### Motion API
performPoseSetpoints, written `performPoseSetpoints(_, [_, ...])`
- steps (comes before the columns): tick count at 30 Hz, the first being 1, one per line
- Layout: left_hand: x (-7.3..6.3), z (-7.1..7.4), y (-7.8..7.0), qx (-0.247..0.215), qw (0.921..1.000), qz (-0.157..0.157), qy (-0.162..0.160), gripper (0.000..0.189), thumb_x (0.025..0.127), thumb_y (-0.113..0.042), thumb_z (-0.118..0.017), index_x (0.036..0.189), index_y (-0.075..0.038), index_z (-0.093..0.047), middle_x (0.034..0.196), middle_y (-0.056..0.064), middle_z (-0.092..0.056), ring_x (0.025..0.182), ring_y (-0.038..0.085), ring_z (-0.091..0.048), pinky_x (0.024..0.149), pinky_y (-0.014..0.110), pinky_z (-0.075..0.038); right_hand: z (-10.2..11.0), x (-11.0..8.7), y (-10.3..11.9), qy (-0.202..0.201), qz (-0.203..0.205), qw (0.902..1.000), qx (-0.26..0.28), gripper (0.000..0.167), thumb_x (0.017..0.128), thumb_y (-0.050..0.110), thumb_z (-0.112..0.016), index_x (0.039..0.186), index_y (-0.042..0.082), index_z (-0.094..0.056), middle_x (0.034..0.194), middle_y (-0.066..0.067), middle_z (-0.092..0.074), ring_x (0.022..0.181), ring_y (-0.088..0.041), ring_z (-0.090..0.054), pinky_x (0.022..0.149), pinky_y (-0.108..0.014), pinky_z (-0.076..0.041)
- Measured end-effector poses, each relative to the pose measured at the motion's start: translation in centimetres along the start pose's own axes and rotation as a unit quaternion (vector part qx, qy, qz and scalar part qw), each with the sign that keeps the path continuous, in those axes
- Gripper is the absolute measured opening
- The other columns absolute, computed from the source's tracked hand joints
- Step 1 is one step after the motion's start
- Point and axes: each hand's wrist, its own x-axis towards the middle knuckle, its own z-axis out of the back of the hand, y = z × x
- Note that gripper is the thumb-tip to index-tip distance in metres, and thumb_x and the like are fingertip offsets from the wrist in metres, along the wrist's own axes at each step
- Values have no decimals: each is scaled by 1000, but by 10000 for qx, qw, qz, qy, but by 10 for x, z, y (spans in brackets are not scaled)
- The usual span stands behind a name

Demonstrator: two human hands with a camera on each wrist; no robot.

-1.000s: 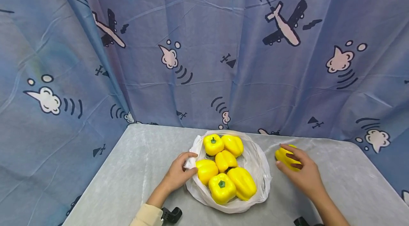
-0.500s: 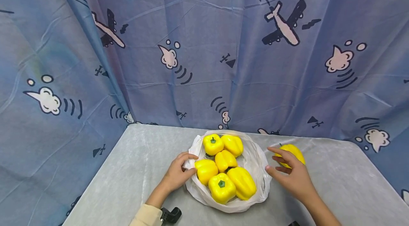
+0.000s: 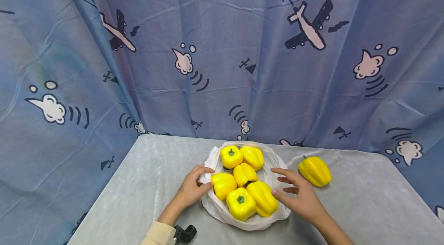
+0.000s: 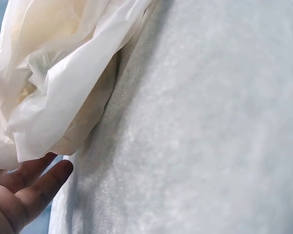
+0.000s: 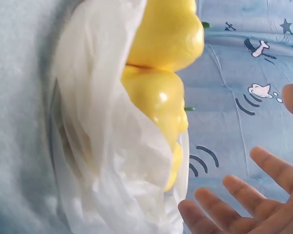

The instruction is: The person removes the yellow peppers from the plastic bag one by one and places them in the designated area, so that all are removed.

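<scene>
A white plastic bag [image 3: 282, 172] stands with its mouth spread and its rim rolled out, holding several yellow bell peppers [image 3: 241, 203]. My left hand [image 3: 192, 186] grips the bag's left rim between thumb and fingers; in the left wrist view the bag's folds [image 4: 58, 102] hang over those fingers. My right hand [image 3: 299, 195] is over the bag's right rim, thumb and fingers spread, with nothing held. Its spread fingers show beside the bag in the right wrist view. One yellow bell pepper [image 3: 315, 171] lies on the table, just beyond my right hand.
The table has a grey cloth [image 3: 166, 152] over it. A blue curtain [image 3: 215, 114] printed with planes and clouds hangs behind and to the sides. A black device [image 3: 185, 233] sits at my left wrist.
My right hand has left the lone bell pepper on the table and moved left to above the bag's right rim. The left hand stays at the left rim.
</scene>
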Motion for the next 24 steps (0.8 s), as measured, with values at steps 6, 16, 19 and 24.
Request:
performPoseSetpoints(6, [0,0,-1,-23,10000,17,4,31,83,-10,-66,114,-15,-65,130,6,-55,106,20,-54,77,22,-48,-9,2,-2,226,-7,9997,63,46,83,26,-75,126,20,-60,125,-8,-60,107,-36,-62,76,-37,-54])
performPoseSetpoints(16, [-1,0,1,29,10000,7,0,31,83,-11,-66,113,-15,-65,132,6,-55,107,21,-53,77,23,-48,-25,0,-15,100,728,9961,-487,43,77,27,-80,117,21,-64,114,4,-63,98,-21,-61,76,-35,-54])
performPoseSetpoints(19, [-1,0,1,39,10000,7,6,31,83,-11,-66,114,-15,-65,131,7,-55,107,21,-54,77,23,-48,-28,1,-18,134,815,9951,-543,45,77,28,-80,118,18,-64,114,6,-63,97,-17,-59,77,-35,-54])
performPoseSetpoints(24, [0,0,1,39,10000,12,34,30,83,-12,-66,114,-15,-65,131,7,-55,107,21,-54,76,23,-48,-31,2,-20,250,674,9959,-541,47,76,30,-80,119,18,-63,116,4,-62,99,-17,-58,76,-32,-53])
